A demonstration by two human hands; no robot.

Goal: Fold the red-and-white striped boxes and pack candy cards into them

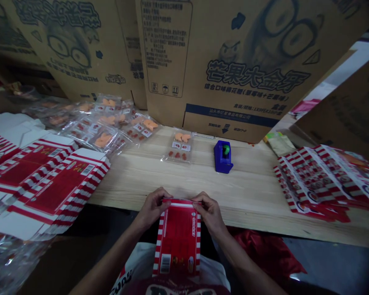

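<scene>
My left hand [153, 208] and right hand [211, 211] each pinch one far corner of a red box [178, 225] with striped sides, thumbs on its printed face. Box position: centre, at the near edge of the wooden table [252, 186], barcode end toward me. Beyond it: one clear packet [180, 146] lying flat; to that packet's right, a blue tape dispenser [223, 157]. Left: stacked striped cartons [57, 184], with a heap of packets [103, 140] farther back. Right: overlapping red-and-white boxes [322, 180]. Far side: a large cardboard box [199, 45].
</scene>
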